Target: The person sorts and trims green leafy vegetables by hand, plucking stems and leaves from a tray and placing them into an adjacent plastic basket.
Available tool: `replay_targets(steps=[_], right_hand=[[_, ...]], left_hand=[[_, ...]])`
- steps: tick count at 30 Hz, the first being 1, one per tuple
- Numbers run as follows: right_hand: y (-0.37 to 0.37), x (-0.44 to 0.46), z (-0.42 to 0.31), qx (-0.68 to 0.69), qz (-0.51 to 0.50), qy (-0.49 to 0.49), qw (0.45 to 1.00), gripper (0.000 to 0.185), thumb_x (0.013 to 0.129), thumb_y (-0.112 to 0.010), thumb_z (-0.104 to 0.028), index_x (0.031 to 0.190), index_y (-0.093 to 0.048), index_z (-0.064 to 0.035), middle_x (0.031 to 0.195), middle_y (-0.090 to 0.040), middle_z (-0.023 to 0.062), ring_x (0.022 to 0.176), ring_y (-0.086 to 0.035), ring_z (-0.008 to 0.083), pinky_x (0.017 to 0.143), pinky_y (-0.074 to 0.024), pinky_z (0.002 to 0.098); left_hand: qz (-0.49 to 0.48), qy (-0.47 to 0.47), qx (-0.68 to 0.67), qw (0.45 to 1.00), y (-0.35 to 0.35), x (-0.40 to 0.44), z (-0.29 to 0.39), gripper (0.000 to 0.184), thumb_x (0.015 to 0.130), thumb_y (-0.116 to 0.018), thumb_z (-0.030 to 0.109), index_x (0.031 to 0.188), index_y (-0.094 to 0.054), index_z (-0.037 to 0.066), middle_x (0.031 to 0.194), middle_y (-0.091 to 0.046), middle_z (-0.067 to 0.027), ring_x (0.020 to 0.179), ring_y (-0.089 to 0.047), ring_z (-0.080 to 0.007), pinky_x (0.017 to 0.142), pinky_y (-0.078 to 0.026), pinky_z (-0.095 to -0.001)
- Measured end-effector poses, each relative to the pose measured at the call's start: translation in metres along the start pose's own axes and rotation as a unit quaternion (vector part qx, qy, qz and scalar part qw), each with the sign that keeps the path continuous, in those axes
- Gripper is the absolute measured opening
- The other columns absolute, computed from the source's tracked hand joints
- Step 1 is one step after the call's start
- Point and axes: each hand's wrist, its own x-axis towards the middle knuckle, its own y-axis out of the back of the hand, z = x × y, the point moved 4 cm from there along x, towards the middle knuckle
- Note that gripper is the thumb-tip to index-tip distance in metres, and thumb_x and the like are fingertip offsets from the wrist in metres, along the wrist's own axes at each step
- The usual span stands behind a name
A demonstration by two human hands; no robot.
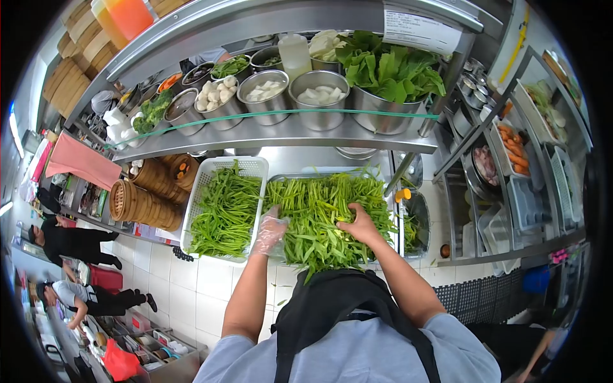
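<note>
Cut leafy green stalks [319,220], looking like water spinach, fill a metal tray in front of me. My left hand [271,233], in a clear plastic glove, presses against the left side of the heap, its fingertips partly among the stalks. My bare right hand [359,226] rests on the right part of the greens, thumb and fingers spread apart. A white perforated basket [260,185] with more green stalks stands left of the tray, close to my gloved hand.
An overhead shelf [274,135] carries several metal pots with vegetables. Bamboo steamers [142,204] stand at the left. A rack [456,191] with carrots and containers is on the right, near an orange-yellow handle [403,195]. Two people [83,297] work at far left; another person's arm [535,357] shows lower right.
</note>
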Motion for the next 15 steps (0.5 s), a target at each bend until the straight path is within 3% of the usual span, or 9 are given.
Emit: replay_targets(steps=[2,3,4,6,8,10,12,14,15], right_hand=[[-0.003,0.002,0.001,-0.016,-0.004,0.012,1.0,0.081,0.077,-0.082,-0.04,0.14,-0.048,-0.0023,0.13,-0.061,0.0249,0.121,-0.061,0.0365,0.101,-0.0472,0.0406],[-0.006,0.004,0.004,-0.031,-0.006,0.009,0.999,0.079,0.079,-0.079,-0.044,0.14,-0.049,-0.0028,0.13,-0.062,0.0248,0.12,-0.061,0.0373,0.101,-0.0474,0.0418],[-0.008,0.006,0.006,-0.047,-0.009,0.005,0.999,0.077,0.081,-0.076,-0.047,0.139,-0.05,-0.0034,0.13,-0.063,0.0246,0.119,-0.062,0.038,0.102,-0.0476,0.043],[-0.006,0.006,0.003,-0.04,-0.021,-0.006,0.999,0.074,0.084,-0.073,-0.049,0.139,-0.051,-0.0036,0.129,-0.063,0.0249,0.118,-0.062,0.0381,0.1,-0.0481,0.0435],[-0.005,0.01,0.003,-0.036,-0.033,-0.015,0.999,0.072,0.087,-0.07,-0.05,0.138,-0.052,-0.0037,0.129,-0.063,0.0252,0.117,-0.062,0.0383,0.099,-0.0486,0.0439],[-0.004,0.017,0.007,-0.023,-0.027,-0.01,0.999,0.064,0.091,-0.068,-0.047,0.133,-0.057,-0.0002,0.13,-0.063,0.0218,0.111,-0.064,0.0329,0.095,-0.0504,0.041],[0.002,0.015,0.002,-0.035,-0.025,-0.014,0.999,0.059,0.091,-0.068,-0.045,0.129,-0.06,-0.0003,0.123,-0.065,0.0201,0.11,-0.065,0.0332,0.094,-0.0506,0.042],[0.016,0.004,-0.016,-0.139,0.067,0.049,0.987,0.052,0.091,-0.069,-0.04,0.125,-0.062,-0.0018,0.113,-0.067,0.019,0.107,-0.066,0.0344,0.093,-0.0511,0.0428],[0.022,-0.001,-0.027,-0.136,0.124,0.09,0.979,0.043,0.09,-0.071,-0.034,0.119,-0.066,-0.0031,0.106,-0.068,0.0177,0.104,-0.066,0.035,0.093,-0.0512,0.0432]], left_hand=[[0.004,0.032,-0.076,0.997,0.024,-0.013,0.029,0.057,0.088,-0.07,0.024,0.138,-0.055,0.0,0.127,-0.064,-0.027,0.12,-0.062,-0.0408,0.101,-0.05,-0.0437],[0.052,-0.039,0.013,0.998,0.036,-0.019,0.053,0.049,0.09,-0.07,0.031,0.129,-0.062,0.002,0.12,-0.067,-0.0254,0.114,-0.064,-0.0415,0.098,-0.051,-0.0455],[0.054,-0.038,0.013,0.998,0.037,-0.023,0.066,0.049,0.09,-0.07,0.031,0.129,-0.062,0.002,0.12,-0.067,-0.0254,0.114,-0.064,-0.0415,0.098,-0.051,-0.0455],[0.009,-0.129,0.06,0.99,0.022,-0.03,0.095,0.037,0.092,-0.068,0.034,0.111,-0.069,0.001,0.107,-0.071,-0.0218,0.098,-0.068,-0.0384,0.089,-0.053,-0.0465],[-0.036,-0.112,0.043,0.992,-0.011,-0.035,0.107,0.042,0.095,-0.062,0.044,0.099,-0.07,0.003,0.099,-0.07,-0.0214,0.093,-0.067,-0.0397,0.086,-0.053,-0.0481],[-0.065,-0.037,0.092,0.993,-0.035,-0.037,0.109,0.048,0.096,-0.058,0.049,0.097,-0.07,0.003,0.095,-0.07,-0.0215,0.091,-0.066,-0.0402,0.084,-0.052,-0.0497],[-0.045,-0.07,0.106,0.991,-0.055,-0.03,0.091,0.044,0.095,-0.06,0.045,0.09,-0.069,0.003,0.092,-0.069,-0.0214,0.088,-0.065,-0.0399,0.081,-0.051,-0.0509],[-0.099,-0.023,0.024,0.995,-0.057,-0.022,0.084,0.044,0.092,-0.06,0.046,0.09,-0.071,0.004,0.096,-0.07,-0.0228,0.096,-0.067,-0.0393,0.086,-0.053,-0.0476],[-0.067,-0.012,-0.031,0.997,-0.052,-0.023,0.08,0.033,0.088,-0.064,0.036,0.085,-0.069,0.004,0.088,-0.068,-0.0228,0.087,-0.067,-0.0395,0.079,-0.053,-0.0465]])
